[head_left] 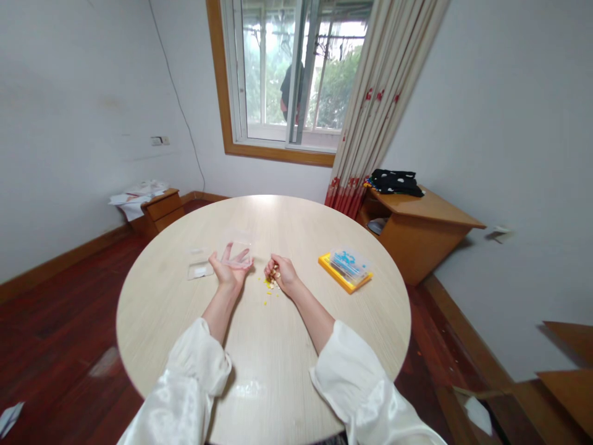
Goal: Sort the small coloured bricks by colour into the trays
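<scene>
My left hand (230, 267) holds a clear plastic box (241, 250) from beneath, and its fingers show through the plastic. Right of it, my right hand (281, 272) curls its fingers around some small yellow and pale pieces just above the table. More small yellow pieces (267, 285) lie scattered on the tabletop under and beside that hand. The exact kind of these pieces is too small to make out. Another clear plastic case (200, 269), with something white in it, rests to the left of my left hand.
On the right of the round table (264, 358) lies a yellow case (340, 278), topped by a clear box (349, 262) with blue pieces. A wooden cabinet (430, 210) with folded dark cloth (396, 183) stands beyond. Papers (139, 194) cover a low cabinet at left.
</scene>
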The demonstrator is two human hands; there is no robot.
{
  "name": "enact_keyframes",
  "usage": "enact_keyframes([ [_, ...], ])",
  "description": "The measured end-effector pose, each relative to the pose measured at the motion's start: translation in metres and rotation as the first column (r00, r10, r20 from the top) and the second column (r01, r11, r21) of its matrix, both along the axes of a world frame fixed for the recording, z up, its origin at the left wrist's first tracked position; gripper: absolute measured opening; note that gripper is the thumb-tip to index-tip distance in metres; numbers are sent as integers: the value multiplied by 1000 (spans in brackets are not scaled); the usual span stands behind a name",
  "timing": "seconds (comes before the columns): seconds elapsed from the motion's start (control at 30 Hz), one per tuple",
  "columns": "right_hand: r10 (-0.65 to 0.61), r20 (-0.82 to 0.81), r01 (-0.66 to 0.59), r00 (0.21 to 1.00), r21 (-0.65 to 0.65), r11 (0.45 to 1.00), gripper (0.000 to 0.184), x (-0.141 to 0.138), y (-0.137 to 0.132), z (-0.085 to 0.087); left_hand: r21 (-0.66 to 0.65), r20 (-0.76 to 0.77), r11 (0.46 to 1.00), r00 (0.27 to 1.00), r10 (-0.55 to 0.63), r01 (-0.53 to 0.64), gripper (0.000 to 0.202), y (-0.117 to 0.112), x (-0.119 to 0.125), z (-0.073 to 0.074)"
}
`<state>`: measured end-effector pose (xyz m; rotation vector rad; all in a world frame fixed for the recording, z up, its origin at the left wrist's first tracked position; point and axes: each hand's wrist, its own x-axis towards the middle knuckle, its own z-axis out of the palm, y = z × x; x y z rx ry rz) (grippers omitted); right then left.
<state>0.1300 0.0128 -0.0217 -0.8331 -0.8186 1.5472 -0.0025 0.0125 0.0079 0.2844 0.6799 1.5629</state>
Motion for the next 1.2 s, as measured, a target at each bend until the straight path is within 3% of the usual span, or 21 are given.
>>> enact_keyframes([
  [0.33, 105, 241, -156, 965, 205, 966, 38, 2, -6, 3, -23, 14, 1000, 1000, -15, 16, 58, 0, -1, -2],
  [0.4, 69, 294, -144, 953, 241, 960, 40, 2, -7, 4, -28, 18, 999, 1000, -17, 17, 57, 0, 0, -2],
  [0.53, -130, 433, -41, 892, 363, 931, 37, 1, -10, 7, -36, 13, 999, 999, -40, 41, 57, -1, 0, -2],
  [0.6, -269, 511, 20, 816, 439, 898, 31, -1, -12, 7, -43, 27, 998, 999, -47, 48, 56, -1, 0, -1],
  [0.67, -410, 604, 21, 684, 545, 838, 19, -6, -14, 8, -48, 42, 997, 997, -60, 62, 56, -2, 0, 0],
  [0.7, -474, 643, -8, 601, 598, 802, 13, -9, -15, 8, -45, 48, 996, 996, -69, 71, 56, -3, 0, 0],
  [0.8, -562, 714, -143, 417, 663, 735, 25, -17, -15, 8, -9, 55, 993, 992, -117, 118, 56, -3, 1, 0],
  [0.93, -575, 775, -274, 262, 631, 725, 17, -20, -13, 4, 24, -27, 975, 975, -220, 221, 52, 0, 3, -3],
  [1.03, -582, 793, -259, 182, 609, 749, 17, -12, -9, 0, -24, -284, 992, 950, -127, 126, 41, 3, 3, -6],
  [1.1, -586, 798, -213, 140, 602, 769, 18, -3, -4, -2, 39, -578, 998, 813, 68, -56, 31, 2, 0, -6],
  [1.2, -577, 809, -169, 114, 588, 791, 22, 8, 3, -6, 264, -880, 946, 355, 315, -186, 28, -4, -9, -1],
])
